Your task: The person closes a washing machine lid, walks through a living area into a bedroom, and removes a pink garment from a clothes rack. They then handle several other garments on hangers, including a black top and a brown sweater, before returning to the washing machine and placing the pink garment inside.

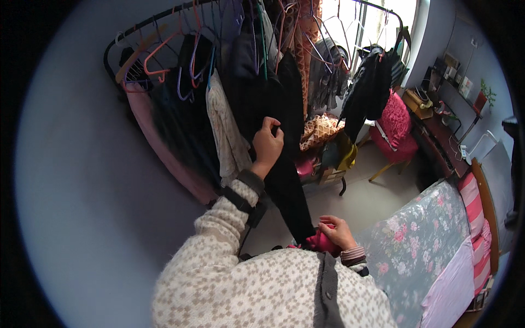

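A long black garment (287,183) hangs from the clothes rack in front of me and slants down towards my body. My left hand (267,145) is raised at its upper part, thumb and forefinger pinched together on the dark cloth. Lower down, my right hand (339,234) is beside the garment's bottom end, its fingers curled in. What those fingers hold, if anything, is hidden. Bright pink-red fabric (321,243) shows just under the right hand, next to the black cloth.
The curved rack (158,16) carries several hangers (158,65), a pale patterned garment (224,123) and a black jacket (369,79). Beyond stand a pink-covered chair (394,136) and a desk (437,142). A bed with a floral cover (421,235) lies at the right.
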{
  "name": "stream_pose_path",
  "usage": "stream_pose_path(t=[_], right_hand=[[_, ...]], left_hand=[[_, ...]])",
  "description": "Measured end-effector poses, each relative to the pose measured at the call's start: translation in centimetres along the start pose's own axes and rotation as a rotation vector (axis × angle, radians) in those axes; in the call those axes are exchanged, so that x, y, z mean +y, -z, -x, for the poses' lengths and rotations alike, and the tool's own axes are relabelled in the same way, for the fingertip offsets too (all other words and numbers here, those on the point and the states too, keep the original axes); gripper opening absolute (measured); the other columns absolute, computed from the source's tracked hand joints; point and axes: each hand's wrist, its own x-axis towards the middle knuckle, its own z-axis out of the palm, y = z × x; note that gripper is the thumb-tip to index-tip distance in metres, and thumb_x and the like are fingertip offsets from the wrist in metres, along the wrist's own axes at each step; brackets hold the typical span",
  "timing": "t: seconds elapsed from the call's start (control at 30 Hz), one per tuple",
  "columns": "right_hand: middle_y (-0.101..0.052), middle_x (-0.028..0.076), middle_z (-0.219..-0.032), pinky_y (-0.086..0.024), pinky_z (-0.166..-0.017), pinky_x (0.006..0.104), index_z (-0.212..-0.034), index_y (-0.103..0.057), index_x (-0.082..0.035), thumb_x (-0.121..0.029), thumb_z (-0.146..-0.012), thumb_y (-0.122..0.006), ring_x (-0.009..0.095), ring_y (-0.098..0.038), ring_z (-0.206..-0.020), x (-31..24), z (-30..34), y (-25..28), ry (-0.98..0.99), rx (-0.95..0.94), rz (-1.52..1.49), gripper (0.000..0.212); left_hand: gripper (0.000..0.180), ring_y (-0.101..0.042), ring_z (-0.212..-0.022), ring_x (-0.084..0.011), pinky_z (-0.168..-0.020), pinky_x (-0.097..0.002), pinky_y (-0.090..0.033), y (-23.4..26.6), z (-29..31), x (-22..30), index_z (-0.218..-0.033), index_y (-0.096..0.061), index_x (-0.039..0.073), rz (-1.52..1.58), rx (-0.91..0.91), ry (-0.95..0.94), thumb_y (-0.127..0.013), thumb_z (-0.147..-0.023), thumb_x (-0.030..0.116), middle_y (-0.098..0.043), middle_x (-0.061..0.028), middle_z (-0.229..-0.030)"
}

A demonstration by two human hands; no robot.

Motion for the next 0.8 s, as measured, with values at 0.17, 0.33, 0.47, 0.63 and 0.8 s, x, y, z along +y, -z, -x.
stream_pose_path(t=[0.17, 0.33, 0.47, 0.63, 0.8], right_hand=[[-0.068, 0.016, -0.111, -0.051, -0.089, 0.0317, -0.123, -0.058, 0.002, -0.019, -0.085, -0.073, 0.020, -0.065, -0.103, -4.3, -4.9, 2.8, 0.097, 0.134, -0.238, 0.047], [-0.048, 0.023, -0.138, -0.045, -0.098, 0.0310, -0.147, -0.028, 0.001, -0.017, -0.082, -0.076, 0.023, -0.048, -0.127, -11.9, -12.0, 2.8, 0.265, -0.015, -0.441, 0.082], [-0.053, 0.015, -0.131, -0.043, -0.096, 0.0293, -0.142, -0.033, 0.004, -0.016, -0.084, -0.074, 0.018, -0.051, -0.115, -16.8, -16.8, 0.3, 0.396, -0.132, -0.499, 0.074], [-0.065, -0.002, -0.097, -0.047, -0.080, 0.0247, -0.109, -0.063, 0.003, -0.010, -0.092, -0.064, 0.008, -0.054, -0.087, -18.3, -17.6, -0.9, 0.349, -0.104, -0.432, 0.022], [-0.063, -0.002, -0.091, -0.045, -0.073, 0.0233, -0.104, -0.064, 0.002, -0.006, -0.090, -0.062, 0.007, -0.053, -0.082, -18.8, -15.6, 0.5, 0.418, 0.063, -0.371, 0.016]], left_hand=[[0.024, -0.058, -0.060, -0.0145, -0.057, -0.0284, -0.046, 1.6, -1.0, 4.8, -0.104, -0.053, 0.000, 0.333, -0.064, 0.125, -0.065, -0.083, 0.005, -0.063, -0.0118, -0.082], [0.043, -0.062, -0.072, -0.0150, -0.066, -0.0289, -0.049, 3.3, -2.7, 6.9, -0.120, -0.051, -0.007, 0.352, -0.206, 0.083, -0.064, -0.081, 0.007, -0.067, -0.0190, -0.091], [0.030, -0.064, -0.067, -0.0253, -0.063, -0.0348, -0.049, 4.9, -5.2, 8.0, -0.102, -0.060, -0.006, 0.258, -0.258, -0.159, -0.066, -0.081, 0.014, -0.063, -0.0185, -0.077], [0.032, -0.061, -0.072, -0.0266, -0.060, -0.0390, -0.048, 6.7, -12.9, 7.6, -0.084, -0.058, 0.006, -0.197, 0.250, -0.329, -0.074, -0.080, 0.034, -0.062, -0.0111, -0.080], [0.025, -0.066, -0.088, -0.0259, -0.069, -0.0412, -0.053, 5.1, -16.2, 6.2, -0.097, -0.059, 0.007, -0.451, 0.072, -0.079, -0.070, -0.081, 0.023, -0.066, -0.0081, -0.082]])
